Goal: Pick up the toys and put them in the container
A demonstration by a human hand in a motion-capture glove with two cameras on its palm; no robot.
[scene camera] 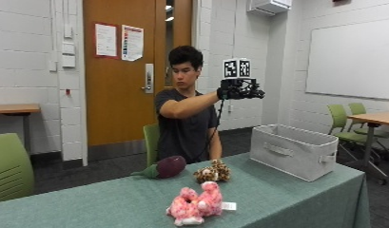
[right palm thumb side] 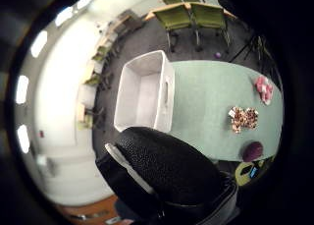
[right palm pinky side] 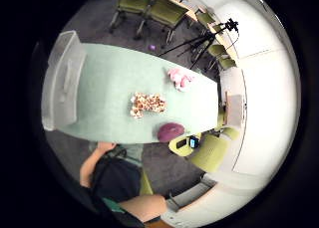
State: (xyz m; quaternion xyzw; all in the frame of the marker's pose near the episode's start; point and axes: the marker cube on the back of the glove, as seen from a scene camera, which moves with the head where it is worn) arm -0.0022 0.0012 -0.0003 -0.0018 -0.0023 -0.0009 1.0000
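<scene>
Grip: black-gloved right hand (scene camera: pixel 239 90) raised high above worktop, holding nothing; finger spread cannot be told.
Toys: pink plush (scene camera: pixel 195 205), spotted plush (scene camera: pixel 211 172), purple eggplant plush (scene camera: pixel 169 166) on green-clothed worktop (scene camera: pixel 289 194).
Container: grey fabric bin (scene camera: pixel 294 150), apart from toys.

1. A long green table (right palm pinky side: pixel 114 88) shows from high above.
2. A grey box (right palm pinky side: pixel 62 81) with a handle slot sits at one end of the table.
3. A spotted brown-and-white toy (right palm pinky side: pixel 147 104) lies near the middle of the table.
4. A pink toy (right palm pinky side: pixel 180 78) lies nearer the far edge, apart from the spotted one.
5. A purple toy (right palm pinky side: pixel 171 131) lies at the near edge, by the person.
6. The person (right palm pinky side: pixel 117 180) sits at the table in a dark shirt.
7. Green chairs (right palm pinky side: pixel 149 9) stand beyond the table.
8. A black tripod (right palm pinky side: pixel 207 39) stands on the floor past the pink toy.
</scene>
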